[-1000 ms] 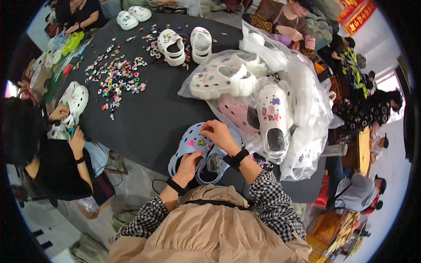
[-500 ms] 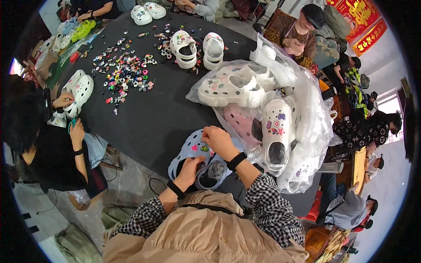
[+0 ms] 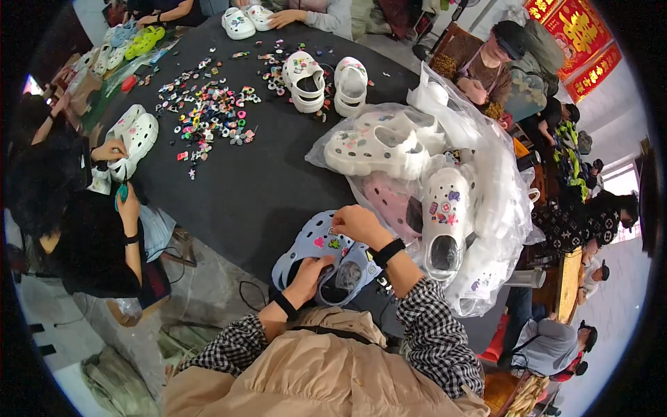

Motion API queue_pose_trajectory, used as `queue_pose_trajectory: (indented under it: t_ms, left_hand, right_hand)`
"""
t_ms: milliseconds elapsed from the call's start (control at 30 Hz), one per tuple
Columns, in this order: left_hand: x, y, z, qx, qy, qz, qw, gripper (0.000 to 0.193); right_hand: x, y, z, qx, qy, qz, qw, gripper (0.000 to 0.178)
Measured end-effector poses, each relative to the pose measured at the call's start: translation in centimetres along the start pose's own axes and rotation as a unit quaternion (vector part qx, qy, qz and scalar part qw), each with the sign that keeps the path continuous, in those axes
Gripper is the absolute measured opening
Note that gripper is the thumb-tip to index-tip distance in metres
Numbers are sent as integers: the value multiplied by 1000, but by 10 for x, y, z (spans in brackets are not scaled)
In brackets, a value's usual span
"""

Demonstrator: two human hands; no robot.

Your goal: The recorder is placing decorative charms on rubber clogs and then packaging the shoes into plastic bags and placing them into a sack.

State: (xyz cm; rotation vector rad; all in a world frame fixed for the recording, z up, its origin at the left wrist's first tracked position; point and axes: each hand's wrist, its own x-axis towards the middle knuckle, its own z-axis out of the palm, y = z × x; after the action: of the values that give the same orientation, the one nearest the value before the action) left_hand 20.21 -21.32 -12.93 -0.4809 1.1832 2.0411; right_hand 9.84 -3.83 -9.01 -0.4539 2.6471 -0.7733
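Note:
A pair of light-blue clogs [image 3: 306, 240] lies at the table's near edge, with a few colourful charms on the top of the left shoe. My left hand [image 3: 309, 277] is closed on that shoe at its foot opening, the thumb lying along the rim. Above the toe, my right hand [image 3: 363, 226] bends its fingers in a pinch against the shoe's upper by the charms; whatever lies between the fingertips is hidden. Pink and green charms [image 3: 326, 243] show between the two hands.
Close on the right is a heap of plastic-bagged clogs [image 3: 379, 149]. Loose charms [image 3: 212, 115] are scattered across the black table [image 3: 229, 201]. White clogs [image 3: 304, 82] stand beyond. At left, a co-worker holds a white clog [image 3: 141, 135] and a teal-handled tool [image 3: 122, 192].
The whole view has shifted slightly, moving the table's contents rightward. My hands stay on the blue clog. A person's hand now shows beside the white clogs at the far edge.

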Motion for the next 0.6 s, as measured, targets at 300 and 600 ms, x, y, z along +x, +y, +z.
queue_pose_trajectory:
  t_ms: [300, 600]
  left_hand:
    - [-1, 1, 17, -96, 17, 6, 995, 19]
    - [23, -34, 1, -48, 11, 22, 999, 21]
  right_hand:
    - [4, -5, -6, -52, -57, 37, 996, 26]
    - [33, 29, -16, -51, -129, -25, 990, 86]
